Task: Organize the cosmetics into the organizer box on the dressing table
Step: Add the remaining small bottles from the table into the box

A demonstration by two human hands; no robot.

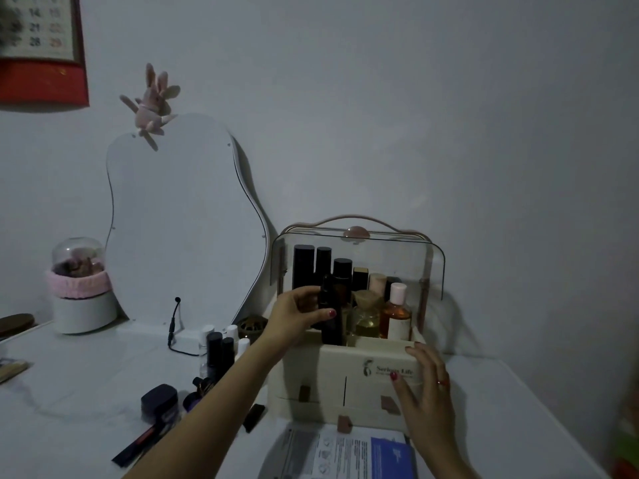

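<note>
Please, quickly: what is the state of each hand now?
Left hand: closed around a dark bottle.
Right hand: open, fingers resting on the organizer box front.

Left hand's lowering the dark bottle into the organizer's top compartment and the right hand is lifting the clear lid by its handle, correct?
Not quite. In the head view the right hand rests on the organizer's cream front, near the printed logo, not on the lid's handle. The left hand does hold the dark bottle at the top compartment.

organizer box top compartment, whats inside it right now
The organizer box holds upright black bottles, a pink-capped amber bottle and a yellowish perfume bottle. The left hand holds a dark bottle there, hiding what stands behind.
</note>
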